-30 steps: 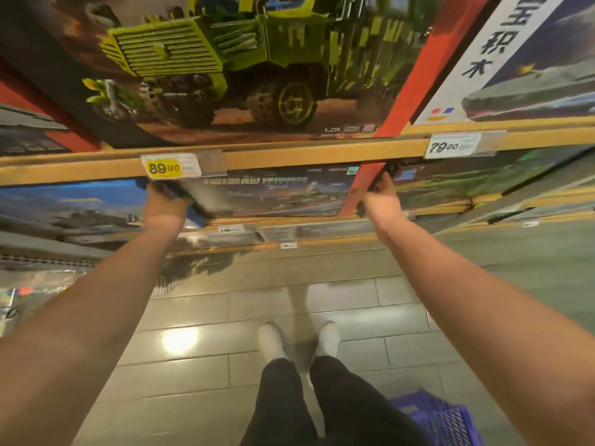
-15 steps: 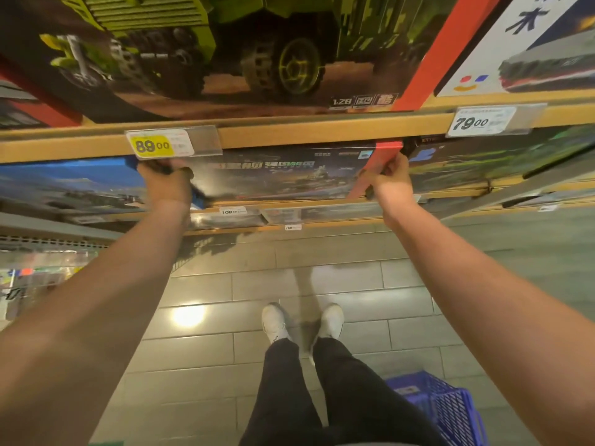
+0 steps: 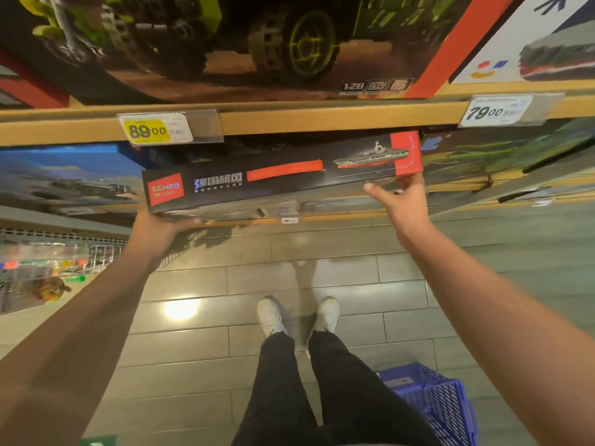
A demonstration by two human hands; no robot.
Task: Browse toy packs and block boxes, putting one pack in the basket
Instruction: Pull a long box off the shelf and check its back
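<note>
A long black and red block box [image 3: 283,175] with an aircraft carrier pictured on its side is out of the middle shelf, held level between my two hands. My left hand [image 3: 157,228] holds its lower left corner, with the fingers running under the box. My right hand [image 3: 402,204] grips the red right end; the thumb sticks out below the box and the fingers are hidden behind it. The blue plastic basket [image 3: 441,400] stands on the floor at lower right, beside my right leg.
The wooden shelf edge [image 3: 322,119] above the box carries a yellow 89.00 tag [image 3: 148,130] and a white 79.00 tag [image 3: 492,111]. A big green truck box [image 3: 257,43] sits on the upper shelf. More boxes flank the gap. A wire rack [image 3: 48,262] of small toys is at left.
Both hands have drawn the block box out of the shelf row toward me and turned its side panel into view. The camera has tilted down a little.
</note>
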